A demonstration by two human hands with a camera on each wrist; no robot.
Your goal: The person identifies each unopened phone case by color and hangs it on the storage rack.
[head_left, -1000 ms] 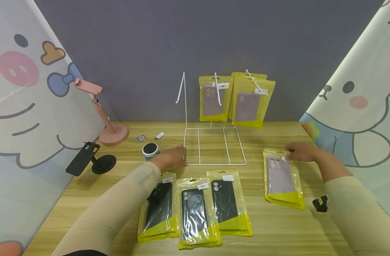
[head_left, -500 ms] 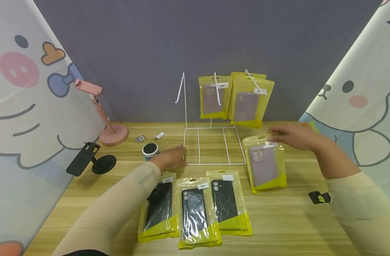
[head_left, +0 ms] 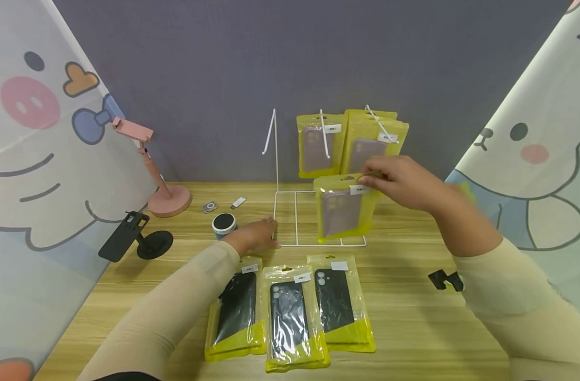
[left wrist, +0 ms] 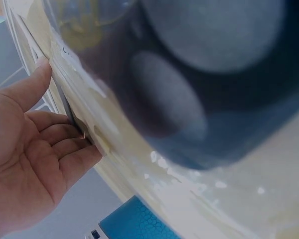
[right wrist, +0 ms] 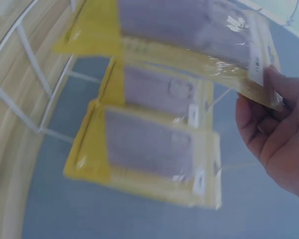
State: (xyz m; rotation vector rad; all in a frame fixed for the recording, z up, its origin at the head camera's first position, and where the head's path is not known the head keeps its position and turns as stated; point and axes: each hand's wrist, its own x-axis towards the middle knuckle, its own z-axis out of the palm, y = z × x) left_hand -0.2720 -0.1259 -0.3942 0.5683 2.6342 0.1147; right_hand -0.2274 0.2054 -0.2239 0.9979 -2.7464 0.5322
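My right hand point(head_left: 399, 182) pinches the top edge of a yellow-edged clear pouch point(head_left: 342, 211) with a light purple phone case in it, raised in front of the white wire rack point(head_left: 295, 217). In the right wrist view, thumb and fingers grip this pouch point(right wrist: 174, 30) by its label end. Two more purple-case pouches point(right wrist: 149, 144) show hanging on the rack's prongs there. At the rack's front left corner, my left hand point(head_left: 256, 235) holds the base wire between thumb and fingers. Three pouches with black phone cases point(head_left: 288, 317) lie in front of the rack.
Left of the rack stand a small round white-and-blue jar point(head_left: 224, 225), a pink stand point(head_left: 168, 200) and a black stand holding a phone case point(head_left: 123, 238). Behind the jar lie a USB stick point(head_left: 238, 201) and a small grey gadget point(head_left: 209, 207). A grey panel point(head_left: 199, 95) rises behind.
My right hand has lifted the purple-case pouch off the right of the table and carried it left and up to the rack. The left hand has stayed in place.
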